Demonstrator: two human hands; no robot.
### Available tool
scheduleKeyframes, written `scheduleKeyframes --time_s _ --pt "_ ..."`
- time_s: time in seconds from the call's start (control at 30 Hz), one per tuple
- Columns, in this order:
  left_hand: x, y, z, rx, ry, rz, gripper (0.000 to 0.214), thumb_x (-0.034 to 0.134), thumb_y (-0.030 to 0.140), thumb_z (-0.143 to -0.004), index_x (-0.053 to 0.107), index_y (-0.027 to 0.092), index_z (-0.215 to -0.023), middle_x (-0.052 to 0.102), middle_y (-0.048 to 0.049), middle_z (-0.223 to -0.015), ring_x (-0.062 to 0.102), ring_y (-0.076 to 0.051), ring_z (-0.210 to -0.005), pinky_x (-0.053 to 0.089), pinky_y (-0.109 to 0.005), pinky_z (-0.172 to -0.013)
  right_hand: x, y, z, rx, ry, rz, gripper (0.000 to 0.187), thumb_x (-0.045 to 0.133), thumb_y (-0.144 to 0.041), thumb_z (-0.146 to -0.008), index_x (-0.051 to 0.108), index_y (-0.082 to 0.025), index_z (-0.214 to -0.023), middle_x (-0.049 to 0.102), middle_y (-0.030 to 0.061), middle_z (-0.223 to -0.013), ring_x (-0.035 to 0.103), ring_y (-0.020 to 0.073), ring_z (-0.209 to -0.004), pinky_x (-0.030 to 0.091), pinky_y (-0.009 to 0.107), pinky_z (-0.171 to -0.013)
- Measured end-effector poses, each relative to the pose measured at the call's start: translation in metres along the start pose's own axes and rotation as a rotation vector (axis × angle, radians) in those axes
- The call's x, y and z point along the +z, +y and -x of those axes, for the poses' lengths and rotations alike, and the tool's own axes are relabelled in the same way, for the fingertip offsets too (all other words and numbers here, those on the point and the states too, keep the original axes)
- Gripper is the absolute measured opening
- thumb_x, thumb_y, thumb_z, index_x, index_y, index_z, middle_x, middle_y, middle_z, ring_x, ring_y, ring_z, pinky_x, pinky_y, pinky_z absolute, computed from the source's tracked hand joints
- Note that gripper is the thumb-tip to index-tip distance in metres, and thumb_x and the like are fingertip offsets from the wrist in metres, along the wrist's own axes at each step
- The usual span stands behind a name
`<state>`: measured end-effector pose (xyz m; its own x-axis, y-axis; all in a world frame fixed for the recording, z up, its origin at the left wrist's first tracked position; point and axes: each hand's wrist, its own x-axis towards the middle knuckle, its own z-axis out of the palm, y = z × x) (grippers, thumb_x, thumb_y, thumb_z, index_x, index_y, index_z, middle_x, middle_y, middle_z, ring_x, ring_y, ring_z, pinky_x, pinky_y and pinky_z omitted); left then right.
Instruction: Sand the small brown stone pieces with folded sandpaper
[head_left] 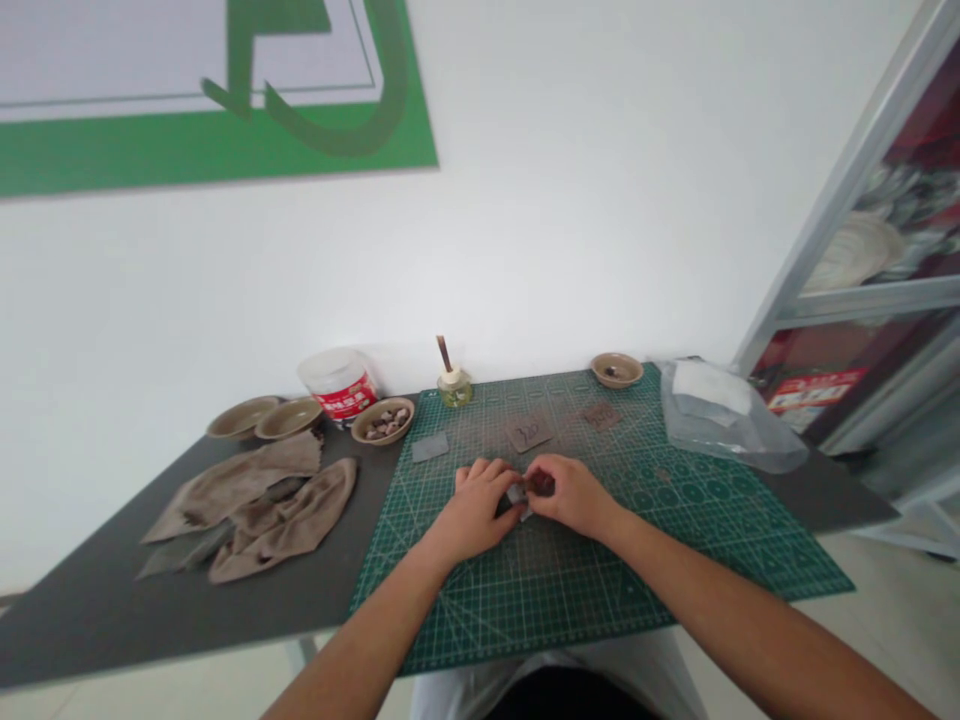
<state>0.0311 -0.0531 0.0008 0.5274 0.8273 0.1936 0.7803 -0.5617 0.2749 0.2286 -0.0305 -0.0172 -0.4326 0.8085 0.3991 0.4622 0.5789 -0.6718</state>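
- Pinching a small dark brown piece (540,484) in the right hand (571,497), fingers closed tightly around it.
- Left hand (472,510) meets it at the center, its fingers (487,474) curled shut on a small gray piece (516,494); exactly where the two pieces touch is hidden.
- Both hands hover over a green cutting mat (600,600) on a dark gray counter (97,630).
- At 12 o'clock from the hands lies a brown square marked with handwriting (529,433).
- At 10 o'clock, a tan bowl (382,433) holds small mottled pebbles.
- At 9 o'clock lie crumpled tan cloths (285,515); at 2 o'clock, a clear plastic bag (720,430).
- A close, steady pinch, with fingertips kept back from the contact point, looks best for pieces this small.
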Motion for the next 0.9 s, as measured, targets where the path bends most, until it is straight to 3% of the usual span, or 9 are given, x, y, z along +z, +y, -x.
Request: scheduleKeyframes --time_s 0.23,0.53,0.9 --pt "0.0 0.001 0.003 -0.023 -0.009 -0.038 0.029 0.063 0.035 -0.083 0.061 0.028 -0.111 0.056 -0.0063 -0.107 0.046 -0.028 -0.102 0.034 -0.041 -0.083 0.006 0.004 0.003 -0.052 0.001 0.088 0.016 0.07 -0.012 -0.069 0.066 -0.021 -0.082 0.066 0.0017 -0.083 0.061 0.0195 -0.085 0.047 0.032 -0.08" --pt "-0.004 -0.007 0.003 -0.025 0.002 -0.031 0.042 0.066 0.042 -0.08 0.06 0.031 -0.12 0.052 -0.0081 -0.108 0.045 -0.03 -0.102 0.035 -0.043 -0.084 -0.013 0.001 0.0 -0.005 -0.043 0.089 0.017 0.066 -0.014 -0.075 0.067 -0.022 -0.09 0.065 -0.0007 -0.082 0.059 0.015 -0.073 0.045 0.027 -0.07" --pt "-0.003 -0.007 0.001 -0.044 0.012 -0.013 0.031 0.063 0.041 -0.083 0.063 0.03 -0.112 0.057 -0.0071 -0.105 0.046 -0.029 -0.102 0.035 -0.043 -0.083 0.005 0.012 0.0 -0.103 -0.025 0.14 0.012 0.075 -0.018 -0.072 0.069 -0.022 -0.082 0.066 0.0013 -0.08 0.058 0.0205 -0.085 0.044 0.034 -0.082"
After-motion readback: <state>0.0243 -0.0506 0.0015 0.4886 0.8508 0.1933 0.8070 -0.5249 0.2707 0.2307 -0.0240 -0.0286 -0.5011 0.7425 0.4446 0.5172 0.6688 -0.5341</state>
